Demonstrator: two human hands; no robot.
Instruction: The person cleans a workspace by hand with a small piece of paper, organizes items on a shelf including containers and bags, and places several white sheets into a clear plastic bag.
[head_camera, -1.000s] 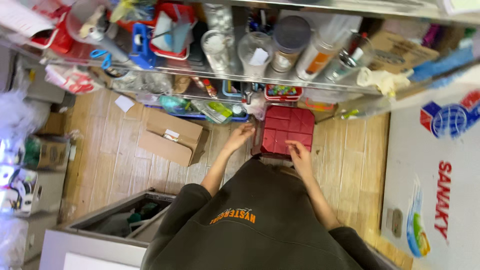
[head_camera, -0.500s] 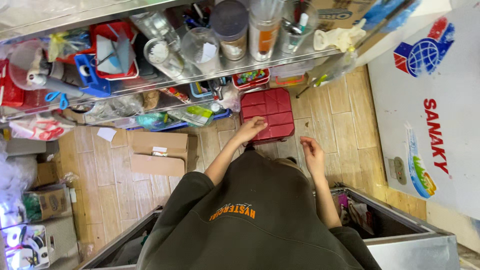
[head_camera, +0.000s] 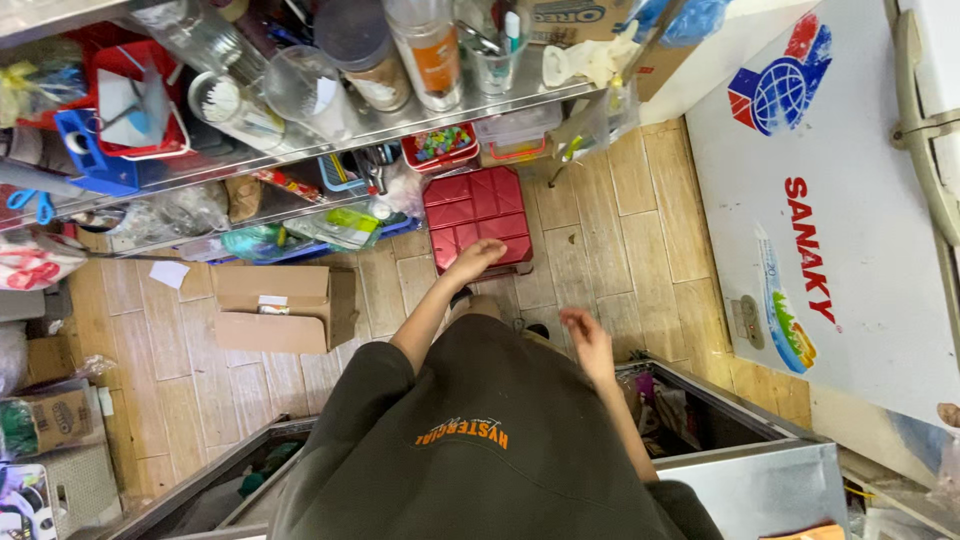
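Shop backroom: crammed shelf (head_camera: 330, 135), chest freezer (head_camera: 820, 210)

The support surface is a floor of light wood-look planks (head_camera: 600, 250). A red plastic stool (head_camera: 476, 217) is placed at the far centre, partly under a metal shelf (head_camera: 400, 128). An open cardboard box (head_camera: 280, 305) is located to its left. A white paper scrap (head_camera: 168, 273) is found further left. A white chest freezer (head_camera: 820, 200) is positioned at the right.
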